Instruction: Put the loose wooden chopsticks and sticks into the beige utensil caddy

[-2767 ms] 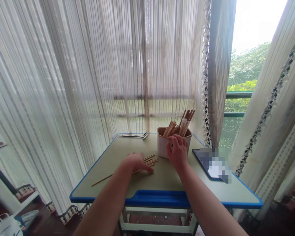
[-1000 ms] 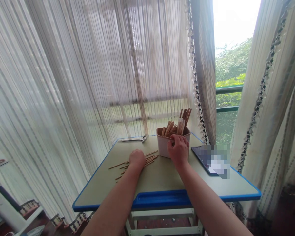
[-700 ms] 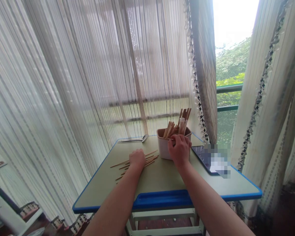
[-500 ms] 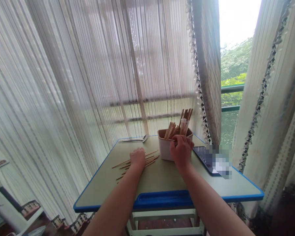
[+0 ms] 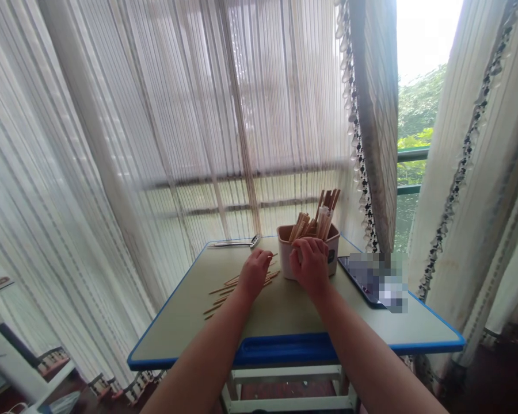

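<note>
My left hand is closed on a wooden chopstick, whose tip pokes out past the fingers toward the container. Below that hand, several loose wooden chopsticks lie spread on the table. My right hand, its fingers curled, is in front of a pale box-shaped container with a brown rim. What those fingers hold, if anything, cannot be made out. Upright in the container stand bundles of light sticks, one in clear wrap, and darker chopsticks behind.
A slotted metal spoon lies at the table's back left edge. To the right of the container is a dark phone, partly blurred out. The small table has a blue edge; curtains hang right behind it.
My left hand has lifted off the pile and moved right and up, now with a chopstick in it. The right hand has shifted slightly left, off the container's rim to its front.
</note>
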A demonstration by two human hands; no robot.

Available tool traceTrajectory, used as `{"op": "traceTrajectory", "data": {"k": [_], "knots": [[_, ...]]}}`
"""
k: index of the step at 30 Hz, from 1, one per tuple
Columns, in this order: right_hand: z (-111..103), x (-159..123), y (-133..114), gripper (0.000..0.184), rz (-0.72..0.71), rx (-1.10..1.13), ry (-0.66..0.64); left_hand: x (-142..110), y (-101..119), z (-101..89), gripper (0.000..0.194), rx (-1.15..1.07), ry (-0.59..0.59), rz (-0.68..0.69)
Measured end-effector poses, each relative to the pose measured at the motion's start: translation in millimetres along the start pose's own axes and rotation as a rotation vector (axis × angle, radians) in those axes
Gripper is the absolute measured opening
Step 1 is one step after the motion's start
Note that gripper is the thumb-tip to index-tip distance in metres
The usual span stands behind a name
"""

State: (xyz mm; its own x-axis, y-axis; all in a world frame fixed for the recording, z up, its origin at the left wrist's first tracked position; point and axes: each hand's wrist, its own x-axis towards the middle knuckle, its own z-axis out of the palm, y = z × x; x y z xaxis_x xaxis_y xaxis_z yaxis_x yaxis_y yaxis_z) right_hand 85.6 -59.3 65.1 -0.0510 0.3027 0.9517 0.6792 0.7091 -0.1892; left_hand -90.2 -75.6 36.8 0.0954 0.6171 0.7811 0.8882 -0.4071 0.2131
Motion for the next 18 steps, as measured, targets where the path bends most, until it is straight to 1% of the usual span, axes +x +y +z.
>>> {"op": "traceTrajectory", "data": {"k": [3,6,10,14,18], "knots": [[-0.1,0.3,0.3,0.01,0.0,0.014,-0.003,-0.3,-1.5,2.8,0.019,-0.032,0.024,-0.018],[0.0,0.0,0.6,0.009,0.009,0.02,0.0,-1.6,-3.1,5.7,0.016,-0.036,0.007,-0.008],[-0.7,-0.7,0.0,0.01,0.009,0.012,-0.019,-3.0,-3.5,5.3,0.025,-0.046,-0.033,0.016],[-2.0,-1.0,-2.3,0.013,-0.022,-0.009,-0.105,-2.3,-2.9,2.0,0.032,-0.069,-0.07,0.053],[-0.8,-1.5,-3.9,0.015,-0.041,-0.019,-0.171,-1.4,-2.8,1.3,0.032,-0.058,-0.015,0.067]]}}
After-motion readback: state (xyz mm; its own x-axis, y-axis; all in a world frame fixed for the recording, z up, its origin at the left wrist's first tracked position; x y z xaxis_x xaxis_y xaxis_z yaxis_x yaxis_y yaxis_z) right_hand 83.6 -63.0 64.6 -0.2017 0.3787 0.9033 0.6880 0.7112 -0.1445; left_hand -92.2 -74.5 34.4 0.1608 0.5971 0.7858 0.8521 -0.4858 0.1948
